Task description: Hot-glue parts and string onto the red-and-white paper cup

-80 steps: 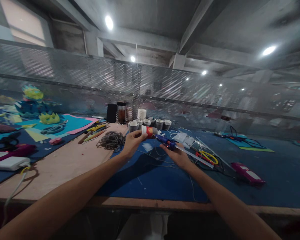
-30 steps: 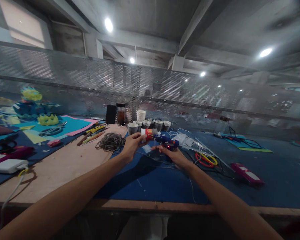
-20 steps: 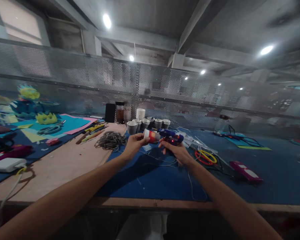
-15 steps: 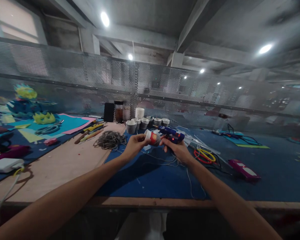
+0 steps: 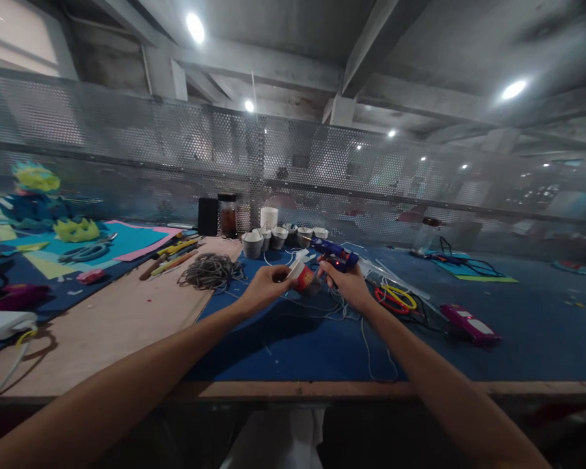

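My left hand (image 5: 268, 286) is closed on a small paper cup (image 5: 303, 279), white at the rim with a red printed side and a grey band round its far end. The cup is tilted over the blue mat (image 5: 264, 352). In my right hand (image 5: 346, 280) is a blue hot glue gun (image 5: 333, 251) with a small red light, its nozzle pointing up and left above the cup. Grey cord (image 5: 339, 306) lies loosely on the mat below both hands. Several grey-wrapped cups (image 5: 252, 245) stand behind, beside a stack of white cups (image 5: 269, 217).
A bundle of grey cord (image 5: 211, 271) lies to the left, near pens and tools (image 5: 176, 257). Red and yellow cable loops (image 5: 398, 298) and a magenta device (image 5: 470, 324) are on the right. A lidded jar (image 5: 227, 216) stands by the perforated metal screen (image 5: 215, 143).
The cup has tipped, its far end dropping lower. My right fingers have drawn slightly away from it, with the glue gun still held. The whole view has shifted a little.
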A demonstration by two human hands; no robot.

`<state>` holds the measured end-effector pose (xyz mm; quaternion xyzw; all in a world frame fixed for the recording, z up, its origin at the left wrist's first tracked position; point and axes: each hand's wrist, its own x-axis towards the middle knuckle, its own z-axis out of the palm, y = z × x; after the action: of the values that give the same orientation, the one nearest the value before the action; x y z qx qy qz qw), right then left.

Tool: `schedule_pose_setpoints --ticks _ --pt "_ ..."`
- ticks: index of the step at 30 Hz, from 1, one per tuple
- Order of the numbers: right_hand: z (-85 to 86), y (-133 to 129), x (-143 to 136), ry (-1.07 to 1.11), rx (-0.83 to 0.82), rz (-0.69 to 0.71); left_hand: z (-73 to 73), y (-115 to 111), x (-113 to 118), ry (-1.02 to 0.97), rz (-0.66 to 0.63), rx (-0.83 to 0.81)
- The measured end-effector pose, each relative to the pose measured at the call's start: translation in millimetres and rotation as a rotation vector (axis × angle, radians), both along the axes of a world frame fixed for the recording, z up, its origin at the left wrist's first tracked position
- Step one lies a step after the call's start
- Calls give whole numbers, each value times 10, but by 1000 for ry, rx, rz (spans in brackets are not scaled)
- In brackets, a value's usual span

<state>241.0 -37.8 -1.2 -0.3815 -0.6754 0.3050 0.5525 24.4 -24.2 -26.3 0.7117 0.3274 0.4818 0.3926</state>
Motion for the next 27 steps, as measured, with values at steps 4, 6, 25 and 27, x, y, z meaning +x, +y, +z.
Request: schedule_pose_setpoints --ticks 4,6,25,27 --pt "12 0 9 -42 -4 -65 20 -21 -3 -5 -16 1" --pt "9 5 15 -55 -2 -82 25 -23 -3 -17 -21 -7" --pt "-63 73 61 -36 -22 -118 64 4 -38 -76 -69 -15" --pt "-63 64 53 -25 -29 -106 54 3 -30 -82 -69 -22"
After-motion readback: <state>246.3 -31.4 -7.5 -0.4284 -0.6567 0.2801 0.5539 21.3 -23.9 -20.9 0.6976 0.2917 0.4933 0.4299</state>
